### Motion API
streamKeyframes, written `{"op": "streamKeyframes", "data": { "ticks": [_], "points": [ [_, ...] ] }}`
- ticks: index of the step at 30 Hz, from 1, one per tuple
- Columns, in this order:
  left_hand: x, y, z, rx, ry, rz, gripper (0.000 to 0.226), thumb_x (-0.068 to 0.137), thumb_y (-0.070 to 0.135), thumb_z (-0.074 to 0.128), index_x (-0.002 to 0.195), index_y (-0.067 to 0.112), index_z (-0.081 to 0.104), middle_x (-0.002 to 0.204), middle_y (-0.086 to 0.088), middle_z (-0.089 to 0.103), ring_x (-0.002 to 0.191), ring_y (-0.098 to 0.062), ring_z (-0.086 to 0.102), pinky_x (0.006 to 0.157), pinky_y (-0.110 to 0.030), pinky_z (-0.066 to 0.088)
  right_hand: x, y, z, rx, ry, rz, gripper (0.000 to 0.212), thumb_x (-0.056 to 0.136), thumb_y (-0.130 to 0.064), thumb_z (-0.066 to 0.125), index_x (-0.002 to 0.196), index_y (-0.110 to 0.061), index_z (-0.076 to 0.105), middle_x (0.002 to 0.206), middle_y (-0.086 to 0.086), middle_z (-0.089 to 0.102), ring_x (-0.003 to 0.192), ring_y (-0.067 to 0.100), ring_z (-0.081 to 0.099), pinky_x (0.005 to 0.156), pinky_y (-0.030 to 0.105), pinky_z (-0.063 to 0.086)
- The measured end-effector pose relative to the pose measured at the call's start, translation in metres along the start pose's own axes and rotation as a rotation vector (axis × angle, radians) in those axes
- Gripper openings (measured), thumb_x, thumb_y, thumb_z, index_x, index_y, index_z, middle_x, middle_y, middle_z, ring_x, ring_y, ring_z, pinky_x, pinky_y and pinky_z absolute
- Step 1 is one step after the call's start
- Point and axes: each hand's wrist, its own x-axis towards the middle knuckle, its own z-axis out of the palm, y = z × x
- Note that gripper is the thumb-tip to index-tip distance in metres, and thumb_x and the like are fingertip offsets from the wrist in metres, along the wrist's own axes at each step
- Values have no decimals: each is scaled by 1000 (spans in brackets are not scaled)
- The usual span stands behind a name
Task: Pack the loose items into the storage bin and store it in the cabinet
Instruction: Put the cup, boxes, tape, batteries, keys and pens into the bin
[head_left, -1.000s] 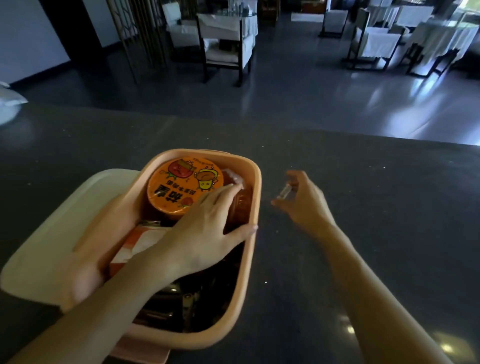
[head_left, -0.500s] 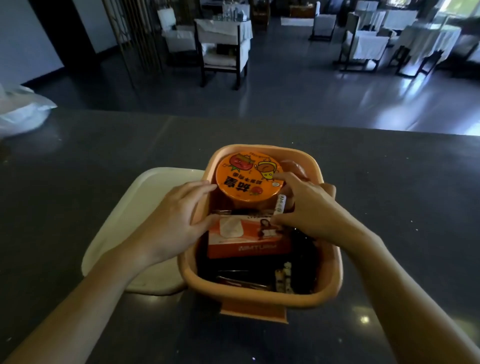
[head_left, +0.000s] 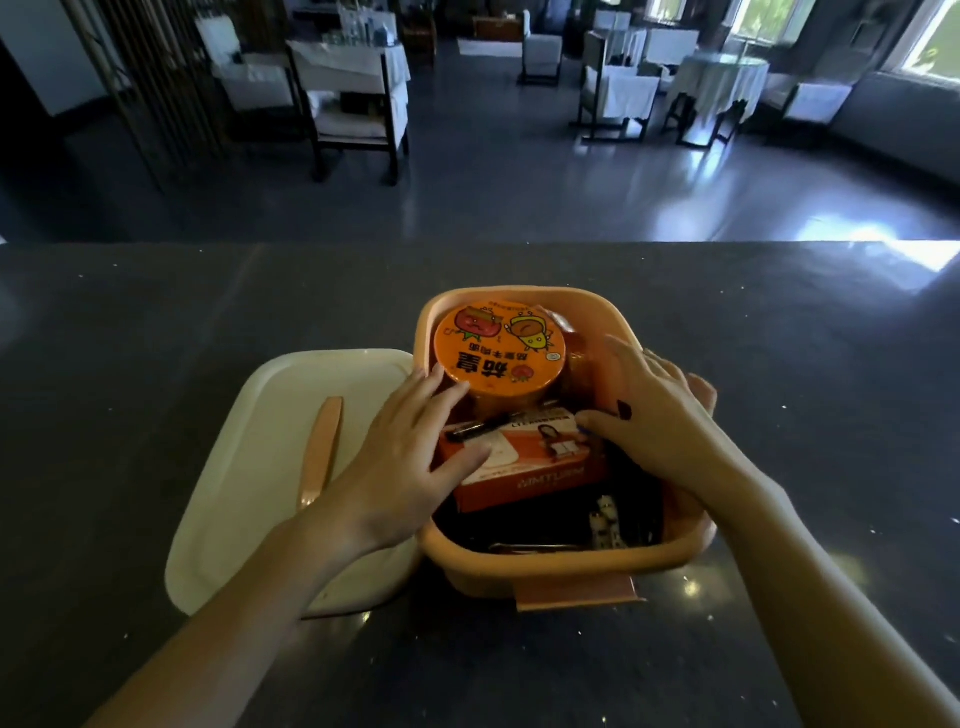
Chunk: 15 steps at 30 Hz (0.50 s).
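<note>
Bin (head_left: 566, 566) sits on the dark surface (head_left: 156, 312), full: orange noodle cup (head_left: 498, 353) at the far end, orange box (head_left: 524, 462) with a black pen (head_left: 488, 423) on top nearer me. My left hand (head_left: 400, 467) lies flat, fingers spread, over the bin's left rim and the box. My right hand (head_left: 654, 421) rests open on the right rim, holding nothing. Cream lid (head_left: 249, 467) lies just left of the bin, touching it.

Your left hand (head_left: 402, 467): moved off the noodle cup, now flat over the left rim of the peach plastic storage bin (head_left: 566, 564) | your right hand (head_left: 657, 415): came off the counter, now over the bin's right side, the small tube no longer in sight | cream lid (head_left: 249, 467): peach latch strip (head_left: 319, 452) newly visible.
</note>
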Motion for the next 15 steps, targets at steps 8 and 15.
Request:
{"op": "streamKeyframes", "data": {
  "ticks": [8,15],
  "points": [
    [-12,32,31,40,123,-99,72,77,72,15,143,42,14,155,17,-10,133,5,-28,109,-35,-22,12,11,-1,-130,-113,-58,94,61,-92,19,140,-45,0,155,-10,7,141,13,-1,98,58,33],
    [-24,99,85,191,297,-187,79,67,79,-17,139,47,-14,147,11,-36,130,-9,-41,91,-38,-41,14,18,-22,-66,-102,-65,74,81,-70,31,142,-40,1,155,0,10,139,26,19,108,50,21]
  ]
}}
